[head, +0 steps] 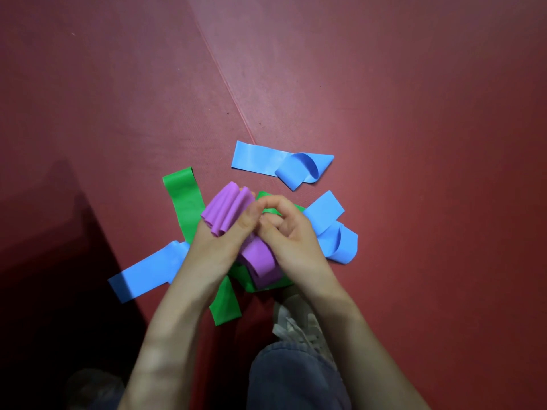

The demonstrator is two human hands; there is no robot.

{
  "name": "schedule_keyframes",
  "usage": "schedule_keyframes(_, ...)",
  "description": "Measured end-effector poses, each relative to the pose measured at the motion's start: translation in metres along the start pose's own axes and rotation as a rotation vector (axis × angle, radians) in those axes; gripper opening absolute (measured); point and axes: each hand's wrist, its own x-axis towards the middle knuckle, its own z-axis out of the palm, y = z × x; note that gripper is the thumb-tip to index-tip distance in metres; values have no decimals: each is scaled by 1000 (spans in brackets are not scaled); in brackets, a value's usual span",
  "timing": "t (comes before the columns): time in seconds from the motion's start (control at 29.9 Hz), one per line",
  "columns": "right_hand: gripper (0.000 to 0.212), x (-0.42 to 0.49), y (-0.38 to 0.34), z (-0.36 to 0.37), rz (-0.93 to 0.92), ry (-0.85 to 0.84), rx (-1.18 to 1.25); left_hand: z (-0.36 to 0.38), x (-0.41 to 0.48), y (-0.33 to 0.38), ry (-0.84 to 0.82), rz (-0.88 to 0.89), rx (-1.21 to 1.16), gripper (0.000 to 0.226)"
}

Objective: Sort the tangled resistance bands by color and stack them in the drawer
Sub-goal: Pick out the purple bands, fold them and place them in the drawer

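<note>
A pile of flat resistance bands lies on the red floor mat [384, 99]. My left hand [216, 247] has a bunched purple band [226, 208] wrapped over its fingers. My right hand [290, 235] pinches the same purple band lower down, where it loops [260, 261] between both hands. Green bands [183, 193] lie under the hands, with one end poking out below [225, 306]. Blue bands lie around them: one apart at the top [266, 158], one at the right [334, 229], one at the left [148, 273]. No drawer is in view.
My knee in blue jeans [296, 377] and a grey-white laced shoe [302, 324] sit just below the pile. A seam in the mat [225, 81] runs diagonally from the top toward the bands. A dark shadow [53, 276] covers the lower left.
</note>
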Motion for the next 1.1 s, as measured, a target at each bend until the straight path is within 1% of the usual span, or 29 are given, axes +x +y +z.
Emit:
schedule_keyframes(0.07,8,-1,3,-3,19,-23,46,-5,2,-5,4,-19,4,54)
schedule_keyframes(0.17,7,0,6,-1,10,-18,12,-9,2,-10,-23,-30,-1,60)
schedule_keyframes(0.2,8,0,6,0,1,-20,1,-9,1,-9,-60,-31,6,55)
schedule_keyframes(0.27,15,2,5,0,-10,-21,-14,-7,-1,-6,-125,-14,5,34)
schedule_keyframes(0.33,20,0,4,1,-30,-16,-74,-5,0,-4,-140,12,63,21)
schedule_keyframes(0.4,22,-5,4,2,-52,62,-315,-4,1,-3,-150,46,140,11)
schedule_keyframes(0.47,24,-9,3,4,-91,177,-609,-5,3,-2,-119,45,160,8)
schedule_keyframes(0.53,25,-10,-1,2,-256,282,-860,-8,4,-3,-106,30,152,4)
schedule_keyframes(0.57,30,-9,-5,-2,-373,310,-971,-8,3,-4,-109,30,165,7)
schedule_keyframes(0.6,34,-7,-7,-5,-495,288,-1053,-9,2,-4,-114,36,183,13)
schedule_keyframes(0.64,35,-5,-9,-9,-600,224,-1108,-9,2,-4,-127,44,196,17)
schedule_keyframes(0.67,34,-2,-12,-12,-674,134,-1122,-10,1,-3,-148,44,194,19)
schedule_keyframes(0.7,31,1,-16,-15,-709,45,-1104,-11,-1,-2,-181,42,190,18)
schedule_keyframes(0.77,24,7,-25,-20,-701,-88,-1041,-9,-2,0,-284,50,199,13)
schedule_keyframes(0.8,21,9,-30,-22,-688,-129,-1027,-10,-2,0,-341,60,211,7)
schedule_keyframes(0.84,18,11,-33,-23,-673,-156,-1022,-11,-1,0,-374,62,218,6)
schedule_keyframes(0.94,10,12,-39,-23,-618,-187,-974,-14,1,0,-429,80,198,40)
schedule_keyframes(0.97,12,12,-40,-22,-584,-195,-933,-15,1,0,-445,71,197,46)
schedule_keyframes(1.04,20,12,-41,-21,-485,-227,-838,-15,0,2,-462,24,179,52)
schedule_keyframes(1.1,27,11,-43,-19,-346,-260,-756,-15,-3,3,-467,-12,153,60)
